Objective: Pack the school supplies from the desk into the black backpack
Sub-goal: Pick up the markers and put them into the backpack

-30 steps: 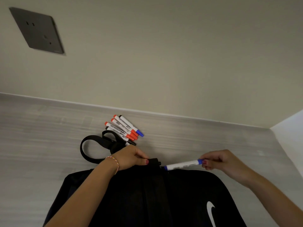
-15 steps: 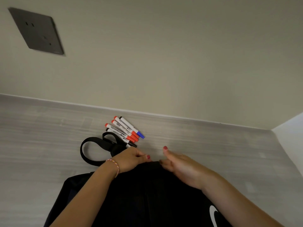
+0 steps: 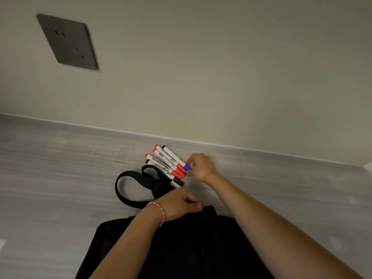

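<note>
Backpack (image 3: 181, 248) black, strap loop (image 3: 128, 190) black. Markers (image 3: 167, 164) white-barrelled with dark printed text; caps red on three, blue on one, black on one. Tabletop (image 3: 60, 168) pale grey, streaked wood grain. Wall (image 3: 221, 77) beige. Socket plate (image 3: 67, 42) dark grey. Wrist bracelet (image 3: 159, 212) red-white-yellow braid. Thumbnail (image 3: 202, 206) pink-red.

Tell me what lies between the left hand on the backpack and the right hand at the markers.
In the head view, only the black-capped marker and bare desk separate the left hand from the right hand.
</note>
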